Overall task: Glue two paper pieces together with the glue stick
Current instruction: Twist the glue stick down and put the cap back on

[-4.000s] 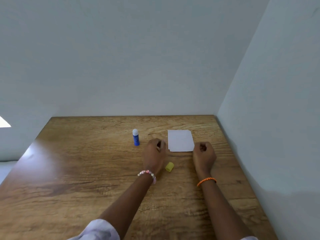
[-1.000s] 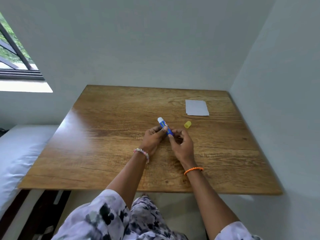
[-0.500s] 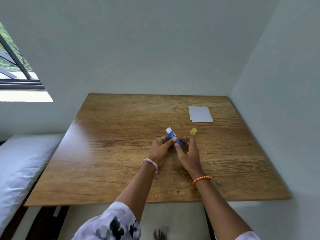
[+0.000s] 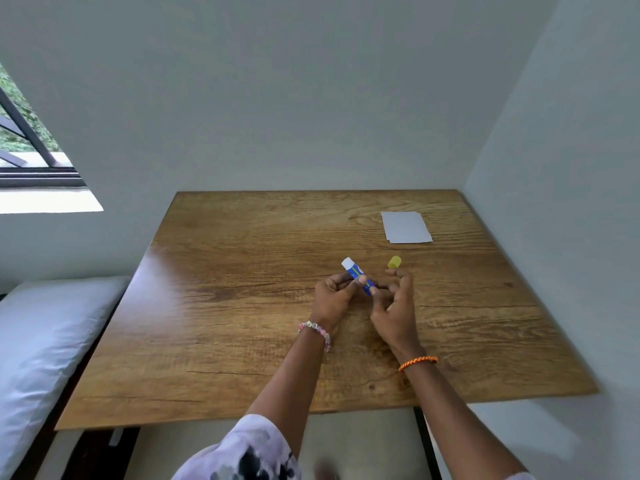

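A blue glue stick [image 4: 357, 274] with its white glue end bare points up and to the left. My left hand [image 4: 335, 299] grips its middle. The fingertips of my right hand [image 4: 394, 306] pinch its lower end. Its yellow cap [image 4: 394, 262] lies on the wooden table [image 4: 242, 306] just beyond my right fingers. The white paper [image 4: 406, 227] lies flat at the far right of the table; a second sheet's edge shows under it.
Grey walls close the table at the back and right. A window [image 4: 31, 150] is at the far left, and a white cushion [image 4: 38, 341] lies beside the table's left edge. The table's near edge is close to my body.
Four seconds ago both fists rested by the paper and the glue stick stood alone. Now both hands hold it, nearer the table's middle. In the last second the grip barely shifted.
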